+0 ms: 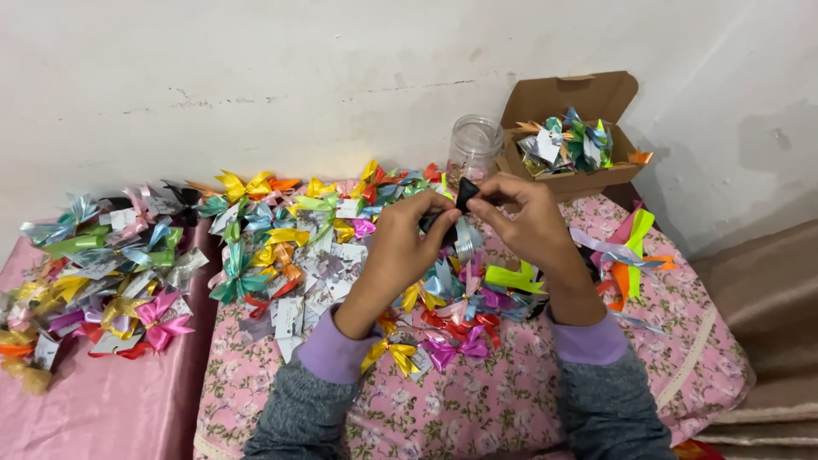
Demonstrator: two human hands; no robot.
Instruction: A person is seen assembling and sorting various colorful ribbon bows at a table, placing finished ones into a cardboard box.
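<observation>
- Left hand [400,243]: curled nearly closed, fingertips pinching the lower end of a small black ribbon bow [464,194]; the palm faces away, so the grip inside it is hidden.
- Right hand [528,217]: fingers bent and closed on the upper part of the same black ribbon bow, thumb and forefinger meeting at its tip.
- Black ribbon bow: held between both hands, above the heap; only its pointed top and a dark strip show, the rest covered by fingers. Its exact shape is hard to make out.
- Heap of coloured ribbon bows [324,230]: spread beneath and to the left of the hands on a pink floral cushion [511,400]; many overlap, and some seem to carry small paper tags.
- Second pile of bows [102,264]: farther left of the left hand, on pink satin cloth [119,409]; cut off at the frame edge.
- Clear glass jar [474,145]: just beyond the hands; its base is hidden behind the fingers.
- Open cardboard box [569,95]: beyond the right hand, holding more bows.
- Loose ribbon strips [626,251]: right of the right hand.
</observation>
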